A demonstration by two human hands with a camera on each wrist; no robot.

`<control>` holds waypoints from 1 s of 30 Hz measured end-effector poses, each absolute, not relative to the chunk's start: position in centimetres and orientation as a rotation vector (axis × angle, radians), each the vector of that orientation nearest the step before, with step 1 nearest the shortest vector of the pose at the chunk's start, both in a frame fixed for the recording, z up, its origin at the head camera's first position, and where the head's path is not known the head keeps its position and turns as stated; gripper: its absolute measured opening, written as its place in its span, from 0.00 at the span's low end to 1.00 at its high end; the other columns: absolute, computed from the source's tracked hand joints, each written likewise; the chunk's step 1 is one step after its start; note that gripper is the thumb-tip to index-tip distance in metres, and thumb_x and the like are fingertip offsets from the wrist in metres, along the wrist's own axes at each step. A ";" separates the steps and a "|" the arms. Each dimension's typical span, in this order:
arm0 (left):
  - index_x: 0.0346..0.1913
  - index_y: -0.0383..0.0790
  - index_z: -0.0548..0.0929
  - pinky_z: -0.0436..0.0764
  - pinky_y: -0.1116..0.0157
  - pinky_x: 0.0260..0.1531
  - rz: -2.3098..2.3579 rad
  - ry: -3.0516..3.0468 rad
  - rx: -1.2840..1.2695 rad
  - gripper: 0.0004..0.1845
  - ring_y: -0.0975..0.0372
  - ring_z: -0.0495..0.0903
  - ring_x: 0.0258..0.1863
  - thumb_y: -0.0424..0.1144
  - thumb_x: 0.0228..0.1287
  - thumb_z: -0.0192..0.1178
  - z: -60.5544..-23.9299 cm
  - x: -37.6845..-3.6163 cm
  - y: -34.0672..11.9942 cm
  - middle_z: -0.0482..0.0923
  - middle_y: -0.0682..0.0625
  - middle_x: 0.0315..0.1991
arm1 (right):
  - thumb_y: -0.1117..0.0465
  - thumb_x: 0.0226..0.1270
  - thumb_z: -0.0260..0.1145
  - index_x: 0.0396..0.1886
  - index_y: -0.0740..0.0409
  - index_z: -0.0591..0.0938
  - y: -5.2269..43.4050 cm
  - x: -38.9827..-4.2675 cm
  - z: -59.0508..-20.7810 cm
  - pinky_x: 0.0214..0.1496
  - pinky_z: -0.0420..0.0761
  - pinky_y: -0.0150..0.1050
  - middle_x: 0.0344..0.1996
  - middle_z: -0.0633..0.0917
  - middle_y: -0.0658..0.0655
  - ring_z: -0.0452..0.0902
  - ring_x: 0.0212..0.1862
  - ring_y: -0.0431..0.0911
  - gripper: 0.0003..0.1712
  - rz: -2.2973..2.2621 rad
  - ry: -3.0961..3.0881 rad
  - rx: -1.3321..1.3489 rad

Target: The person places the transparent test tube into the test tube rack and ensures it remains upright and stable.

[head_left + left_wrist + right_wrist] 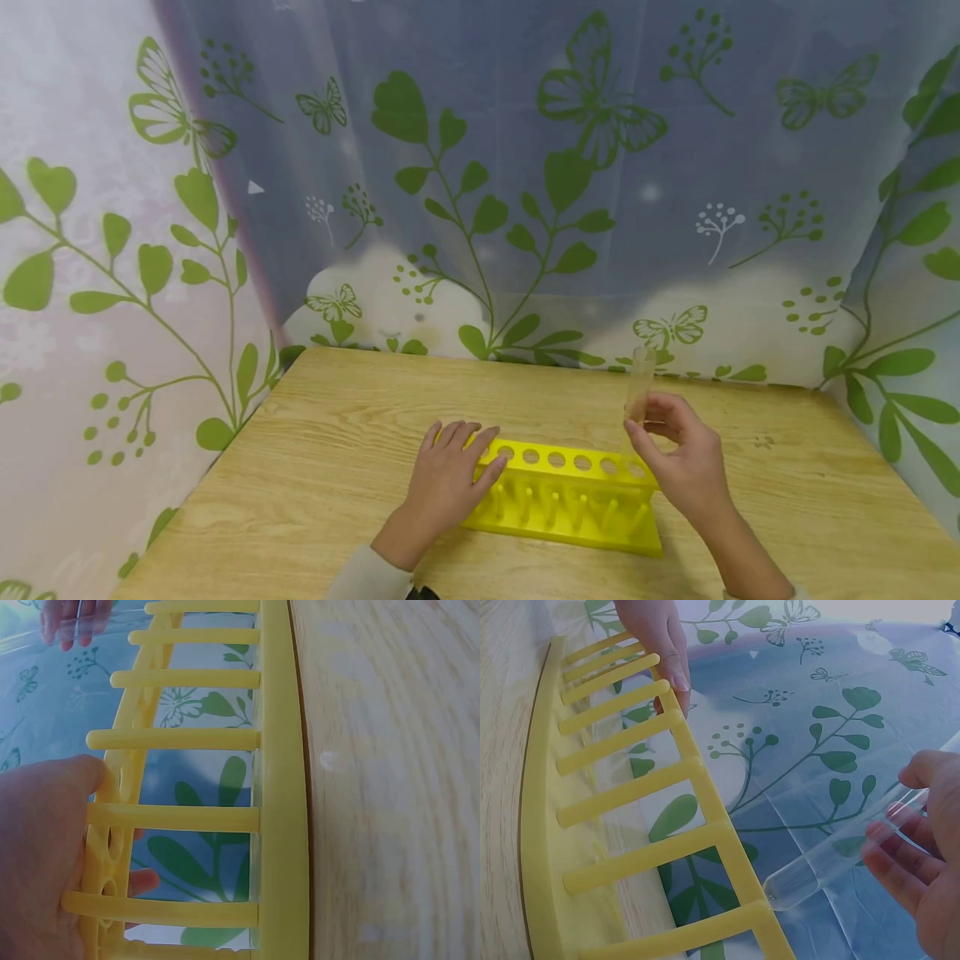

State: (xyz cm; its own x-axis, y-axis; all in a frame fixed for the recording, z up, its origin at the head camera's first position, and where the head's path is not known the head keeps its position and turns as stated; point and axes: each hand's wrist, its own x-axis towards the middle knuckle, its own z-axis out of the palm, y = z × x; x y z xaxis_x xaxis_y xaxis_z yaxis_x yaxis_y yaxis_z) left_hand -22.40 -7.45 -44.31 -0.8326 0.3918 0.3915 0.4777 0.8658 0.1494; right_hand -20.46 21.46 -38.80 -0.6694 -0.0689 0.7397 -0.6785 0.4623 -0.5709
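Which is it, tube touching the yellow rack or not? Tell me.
Apart. The right wrist view shows the test tube, pinched by the right hand, with its tip clear of the rack.

Left hand (448, 482) is lying flat, palm down, fingers straight and together. Right hand (678, 457) is hovering raised, thumb and fingertips (891, 864) pinching, wrist angled inward.

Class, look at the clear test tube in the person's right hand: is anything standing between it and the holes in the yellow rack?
Nothing visible. The right hand holds the test tube above the yellow rack's right end. The holes appear empty, and the left hand rests at the rack's left end.
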 end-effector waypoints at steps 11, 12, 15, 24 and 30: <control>0.64 0.52 0.75 0.62 0.45 0.65 -0.337 -2.691 -0.636 0.24 0.54 0.72 0.60 0.59 0.73 0.47 -44.4 -22.4 -7.4 0.76 0.51 0.57 | 0.80 0.56 0.67 0.45 0.66 0.77 21.4 -20.4 -38.7 0.42 0.79 0.22 0.35 0.81 0.52 0.79 0.37 0.32 0.18 1.182 -2.080 0.610; 0.64 0.52 0.75 0.62 0.44 0.65 -0.335 -2.694 -0.635 0.24 0.54 0.72 0.60 0.59 0.73 0.47 -44.4 -22.4 -7.4 0.76 0.51 0.57 | 0.80 0.56 0.67 0.45 0.66 0.77 21.4 -20.4 -38.7 0.42 0.79 0.22 0.35 0.81 0.52 0.79 0.37 0.32 0.17 1.180 -2.083 0.608; 0.63 0.51 0.76 0.62 0.44 0.65 -0.342 -2.682 -0.639 0.24 0.53 0.72 0.60 0.59 0.73 0.47 -44.4 -22.4 -7.4 0.76 0.51 0.56 | 0.79 0.57 0.67 0.45 0.65 0.77 21.6 -20.4 -38.6 0.42 0.79 0.22 0.35 0.81 0.51 0.79 0.37 0.31 0.17 1.168 -2.090 0.607; 0.62 0.51 0.77 0.64 0.44 0.64 -0.343 -2.654 -0.642 0.24 0.53 0.73 0.58 0.58 0.72 0.49 -44.6 -22.5 -7.4 0.77 0.51 0.55 | 0.80 0.56 0.67 0.46 0.66 0.77 21.7 -20.5 -38.7 0.42 0.78 0.22 0.35 0.81 0.52 0.79 0.38 0.30 0.18 1.155 -2.089 0.612; 0.62 0.52 0.77 0.64 0.44 0.64 -0.336 -2.644 -0.636 0.23 0.54 0.74 0.58 0.58 0.72 0.49 -44.6 -22.4 -7.3 0.77 0.50 0.54 | 0.80 0.56 0.67 0.46 0.67 0.76 21.8 -20.6 -38.9 0.42 0.78 0.22 0.35 0.81 0.52 0.79 0.38 0.30 0.18 1.155 -2.092 0.601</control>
State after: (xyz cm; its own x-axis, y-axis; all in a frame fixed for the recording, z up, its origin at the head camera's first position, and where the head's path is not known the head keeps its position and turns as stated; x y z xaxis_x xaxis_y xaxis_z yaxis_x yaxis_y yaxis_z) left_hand -22.45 -7.33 -44.62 -0.8168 0.3822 0.4322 0.4781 0.8676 0.1363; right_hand -20.60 21.77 -38.90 -0.6735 -0.0743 0.7354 -0.6620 0.5031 -0.5555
